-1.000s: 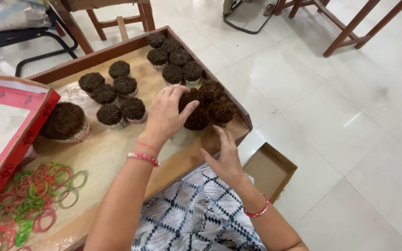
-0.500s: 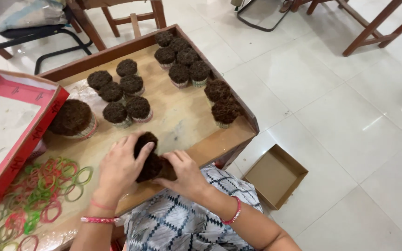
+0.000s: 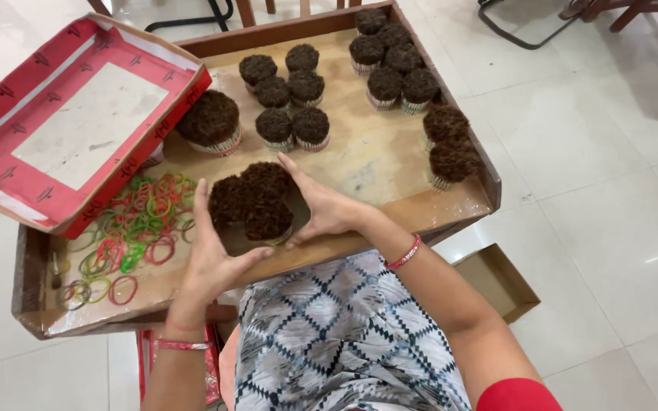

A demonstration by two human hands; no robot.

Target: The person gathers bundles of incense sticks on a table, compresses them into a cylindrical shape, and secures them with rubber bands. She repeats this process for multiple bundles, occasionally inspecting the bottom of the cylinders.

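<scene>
Three dark brown round bundles [image 3: 253, 200] stand clustered together on the wooden tray table [image 3: 390, 167], near its front edge. My left hand [image 3: 215, 255] cups the cluster from the left and below, fingers along its side. My right hand [image 3: 325, 207] presses against it from the right, fingers spread. Both hands hold the cluster between them.
Several more brown bundles [image 3: 291, 95] stand in groups at the tray's middle, back [image 3: 394, 57] and right [image 3: 447, 141], with one larger bundle [image 3: 209, 122]. A red cardboard box lid [image 3: 70, 125] lies at the left. Coloured rubber bands [image 3: 131, 236] are scattered front left. An open cardboard box [image 3: 496, 281] sits on the tiled floor.
The bundles I gathered from the right side now sit at the tray's front, both hands closed around them. The camera view has shifted, showing more of the red lid.
</scene>
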